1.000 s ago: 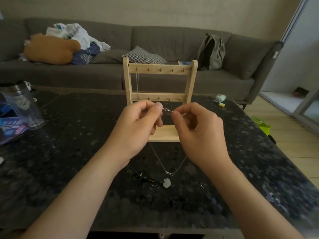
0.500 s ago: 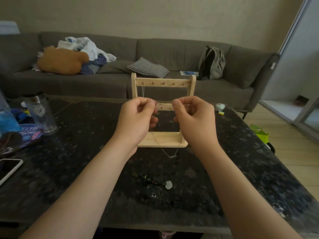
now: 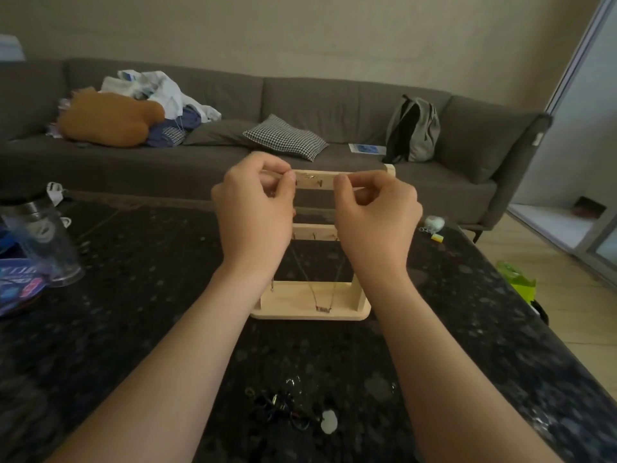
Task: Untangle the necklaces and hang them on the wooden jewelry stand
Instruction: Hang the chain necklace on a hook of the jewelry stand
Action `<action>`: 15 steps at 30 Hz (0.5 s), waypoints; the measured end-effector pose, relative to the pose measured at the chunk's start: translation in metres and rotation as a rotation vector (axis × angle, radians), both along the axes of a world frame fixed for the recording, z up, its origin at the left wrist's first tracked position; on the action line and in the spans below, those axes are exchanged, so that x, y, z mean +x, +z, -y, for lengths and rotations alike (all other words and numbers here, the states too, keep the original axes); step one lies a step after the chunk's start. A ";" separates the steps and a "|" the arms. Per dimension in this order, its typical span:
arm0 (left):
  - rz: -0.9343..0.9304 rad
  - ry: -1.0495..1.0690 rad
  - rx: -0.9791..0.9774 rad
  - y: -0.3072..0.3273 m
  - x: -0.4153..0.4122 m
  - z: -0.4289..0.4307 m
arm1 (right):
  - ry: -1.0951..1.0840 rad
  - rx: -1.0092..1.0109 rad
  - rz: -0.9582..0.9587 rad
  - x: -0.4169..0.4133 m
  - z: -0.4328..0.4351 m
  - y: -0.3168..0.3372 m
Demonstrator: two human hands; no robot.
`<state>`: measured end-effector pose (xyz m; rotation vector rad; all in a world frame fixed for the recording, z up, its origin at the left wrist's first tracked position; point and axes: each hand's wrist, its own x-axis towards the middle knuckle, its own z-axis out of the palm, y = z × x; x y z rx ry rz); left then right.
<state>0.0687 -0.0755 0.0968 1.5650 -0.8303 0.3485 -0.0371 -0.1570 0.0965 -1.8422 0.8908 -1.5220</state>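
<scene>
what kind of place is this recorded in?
Most likely a home living room: a long grey sofa strewn with a clothes pile, a checked cushion and a backpack, with a dark speckled stone coffee table in front.

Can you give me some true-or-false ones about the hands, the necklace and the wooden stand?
1. The left hand and right hand pinch a necklace at the top bar of the stand. True.
2. The necklace's pendant hangs low, by the stand's base. True.
3. The table has no other jewelry. False: a dark tangle lies on it, nearer the person.
4. The backpack sits on the floor. False: it is on the sofa.
</scene>
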 end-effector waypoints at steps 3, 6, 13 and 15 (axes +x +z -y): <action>0.076 0.066 0.017 0.001 0.006 0.007 | 0.000 -0.009 0.020 0.010 0.006 -0.006; 0.134 0.124 0.045 0.000 0.014 0.012 | -0.011 -0.024 0.017 0.016 0.009 -0.013; 0.243 0.158 0.133 -0.006 0.018 0.013 | -0.104 -0.102 -0.131 0.016 0.010 -0.018; 0.262 0.158 0.152 -0.013 0.014 0.011 | -0.104 -0.111 -0.156 0.016 0.010 -0.022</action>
